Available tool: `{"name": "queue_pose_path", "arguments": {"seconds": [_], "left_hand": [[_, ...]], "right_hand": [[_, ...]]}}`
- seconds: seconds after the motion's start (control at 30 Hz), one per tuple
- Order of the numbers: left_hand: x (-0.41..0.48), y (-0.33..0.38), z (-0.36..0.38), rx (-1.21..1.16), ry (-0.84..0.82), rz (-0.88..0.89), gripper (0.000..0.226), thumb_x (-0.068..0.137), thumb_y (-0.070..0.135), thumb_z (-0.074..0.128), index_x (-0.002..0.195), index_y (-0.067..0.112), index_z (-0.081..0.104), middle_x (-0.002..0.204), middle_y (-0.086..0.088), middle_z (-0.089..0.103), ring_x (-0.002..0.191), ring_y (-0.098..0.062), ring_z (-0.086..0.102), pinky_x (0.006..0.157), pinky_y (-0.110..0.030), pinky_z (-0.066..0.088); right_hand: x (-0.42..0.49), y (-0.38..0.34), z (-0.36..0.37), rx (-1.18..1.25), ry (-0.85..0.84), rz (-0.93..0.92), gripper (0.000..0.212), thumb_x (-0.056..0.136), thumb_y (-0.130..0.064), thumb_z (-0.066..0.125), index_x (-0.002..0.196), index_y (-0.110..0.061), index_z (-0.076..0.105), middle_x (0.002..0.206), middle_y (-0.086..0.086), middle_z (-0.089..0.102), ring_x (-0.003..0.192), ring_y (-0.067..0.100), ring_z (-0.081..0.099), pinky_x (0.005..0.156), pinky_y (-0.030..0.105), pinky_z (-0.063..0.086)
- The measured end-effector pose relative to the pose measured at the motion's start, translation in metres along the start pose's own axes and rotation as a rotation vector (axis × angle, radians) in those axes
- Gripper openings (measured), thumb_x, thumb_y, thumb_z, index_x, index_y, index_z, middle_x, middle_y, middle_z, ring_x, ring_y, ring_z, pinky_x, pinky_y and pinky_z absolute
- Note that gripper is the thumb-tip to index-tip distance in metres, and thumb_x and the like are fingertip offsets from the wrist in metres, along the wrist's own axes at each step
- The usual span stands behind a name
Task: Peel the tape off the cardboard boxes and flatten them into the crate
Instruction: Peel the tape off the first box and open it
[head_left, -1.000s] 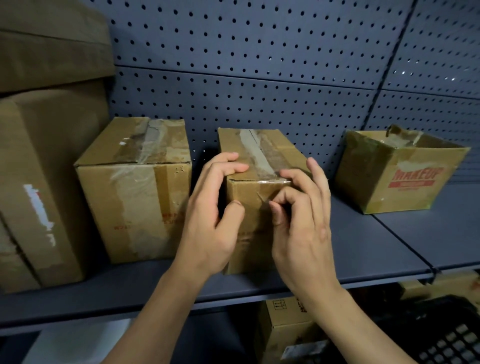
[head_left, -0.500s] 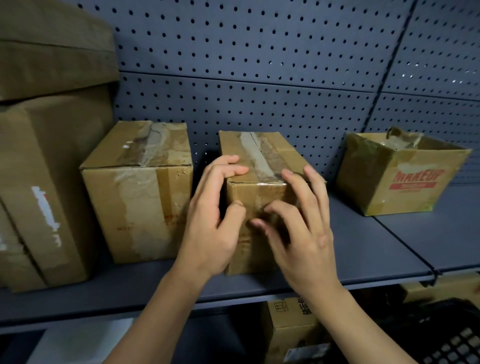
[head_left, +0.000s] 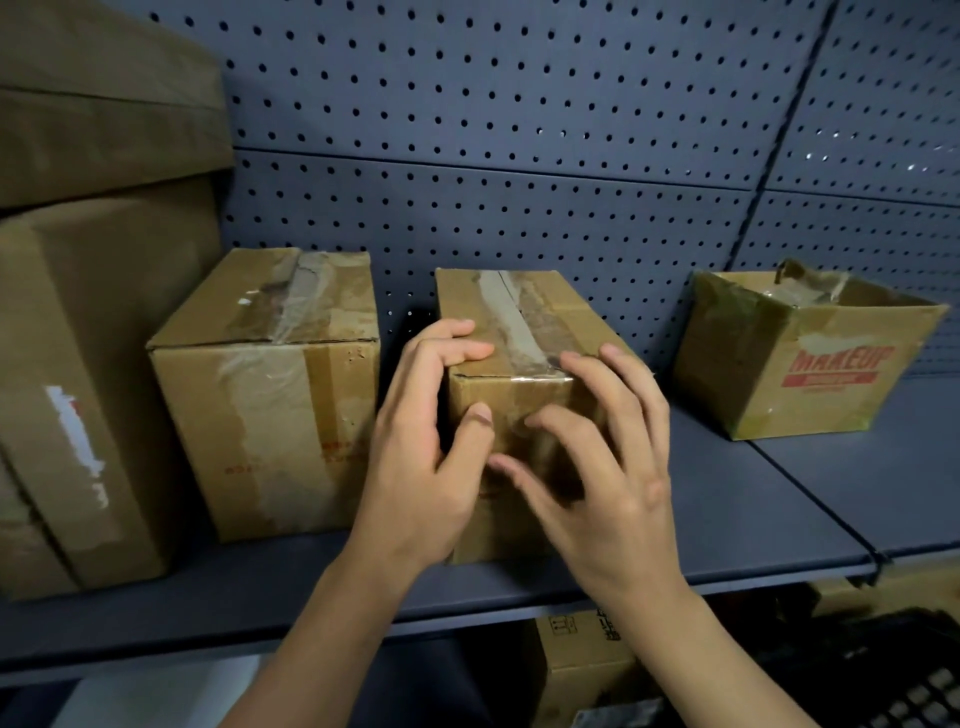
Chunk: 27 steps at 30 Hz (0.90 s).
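A small sealed cardboard box (head_left: 524, 317) stands in the middle of the grey shelf (head_left: 727, 525), with a strip of clear tape (head_left: 506, 312) running along its top and down its front. My left hand (head_left: 421, 447) grips the box's front left corner, fingers curled over the top edge and thumb pressed on the front face. My right hand (head_left: 602, 467) lies spread against the front face, fingers fairly straight, fingertips at the tape near the top edge. A black crate (head_left: 893, 680) shows at the bottom right, below the shelf.
A taped box (head_left: 270, 384) stands just left of the middle one. Large stacked boxes (head_left: 78, 312) fill the far left. An open box marked MAKEUP (head_left: 800, 358) sits to the right. Pegboard (head_left: 519, 130) backs the shelf. Another box (head_left: 576, 660) sits below.
My right hand has uncurled from a pinch at the tape on the box's top front edge and now lies spread on the front face. My left hand has kept its grip.
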<state>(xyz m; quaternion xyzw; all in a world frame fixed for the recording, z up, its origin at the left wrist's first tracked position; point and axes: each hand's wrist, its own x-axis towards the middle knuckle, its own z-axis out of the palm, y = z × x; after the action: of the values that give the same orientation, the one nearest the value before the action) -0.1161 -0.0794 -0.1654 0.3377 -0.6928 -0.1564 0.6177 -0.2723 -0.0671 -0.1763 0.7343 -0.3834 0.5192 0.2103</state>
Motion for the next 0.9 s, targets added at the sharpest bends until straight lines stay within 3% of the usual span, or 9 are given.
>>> {"name": "queue_pose_path", "arguments": {"seconds": [0.13, 0.33, 0.53, 0.63, 0.77, 0.83, 0.9], "left_hand": [[0.000, -0.002, 0.000, 0.006, 0.010, 0.000, 0.035, 0.093, 0.028, 0.046, 0.122, 0.011, 0.055, 0.140, -0.001, 0.049, 0.135, -0.021, 0.044, 0.110, -0.036, 0.036], [0.005, 0.002, 0.005, -0.003, 0.086, -0.020, 0.036, 0.098, 0.047, 0.046, 0.110, 0.016, 0.058, 0.130, 0.002, 0.056, 0.129, -0.016, 0.050, 0.104, -0.027, 0.039], [0.009, 0.005, 0.009, 0.044, 0.145, -0.020, 0.024, 0.098, 0.039, 0.049, 0.098, 0.017, 0.059, 0.119, 0.003, 0.059, 0.123, -0.012, 0.053, 0.099, -0.022, 0.039], [0.010, 0.006, 0.010, 0.053, 0.161, -0.008, 0.019, 0.098, 0.034, 0.048, 0.094, 0.019, 0.058, 0.116, 0.004, 0.059, 0.121, -0.011, 0.054, 0.098, -0.022, 0.039], [0.012, 0.008, 0.012, 0.051, 0.169, -0.026, 0.017, 0.097, 0.033, 0.046, 0.091, 0.021, 0.056, 0.114, 0.006, 0.058, 0.119, -0.010, 0.054, 0.096, -0.019, 0.038], [0.013, 0.009, 0.012, 0.049, 0.166, -0.036, 0.017, 0.096, 0.033, 0.045, 0.089, 0.021, 0.056, 0.113, 0.007, 0.057, 0.118, -0.009, 0.053, 0.095, -0.017, 0.037], [0.014, 0.009, 0.011, 0.052, 0.168, -0.041, 0.017, 0.094, 0.033, 0.045, 0.087, 0.021, 0.056, 0.112, 0.008, 0.057, 0.117, -0.007, 0.053, 0.094, -0.015, 0.037]], "right_hand": [[0.001, -0.005, 0.001, 0.033, 0.015, 0.065, 0.015, 0.094, -0.018, 0.066, 0.090, -0.006, 0.073, 0.131, 0.017, 0.059, 0.132, 0.034, 0.042, 0.108, 0.051, 0.039], [0.009, -0.008, -0.006, -0.058, -0.040, 0.112, 0.019, 0.098, -0.020, 0.056, 0.092, -0.004, 0.065, 0.127, 0.011, 0.063, 0.118, 0.027, 0.048, 0.095, 0.051, 0.047], [0.023, -0.004, -0.017, -0.130, -0.062, 0.090, 0.018, 0.099, -0.022, 0.051, 0.092, -0.009, 0.062, 0.115, 0.001, 0.070, 0.093, 0.026, 0.054, 0.083, 0.043, 0.045], [0.033, -0.003, -0.027, -0.141, -0.114, 0.123, 0.008, 0.098, -0.016, 0.050, 0.093, -0.014, 0.057, 0.098, 0.000, 0.072, 0.083, 0.024, 0.052, 0.082, 0.037, 0.040], [0.058, 0.003, -0.041, -0.144, -0.238, 0.188, 0.003, 0.097, -0.015, 0.043, 0.096, -0.016, 0.040, 0.080, 0.005, 0.070, 0.077, 0.027, 0.057, 0.063, 0.033, 0.045], [0.065, 0.006, -0.044, -0.146, -0.276, 0.166, 0.009, 0.098, -0.013, 0.045, 0.097, -0.018, 0.039, 0.083, -0.002, 0.073, 0.071, 0.024, 0.061, 0.055, 0.034, 0.045], [0.068, 0.011, -0.047, -0.091, -0.263, 0.196, 0.019, 0.097, -0.005, 0.053, 0.096, -0.021, 0.041, 0.080, -0.018, 0.071, 0.068, 0.009, 0.060, 0.055, 0.030, 0.039]]}}
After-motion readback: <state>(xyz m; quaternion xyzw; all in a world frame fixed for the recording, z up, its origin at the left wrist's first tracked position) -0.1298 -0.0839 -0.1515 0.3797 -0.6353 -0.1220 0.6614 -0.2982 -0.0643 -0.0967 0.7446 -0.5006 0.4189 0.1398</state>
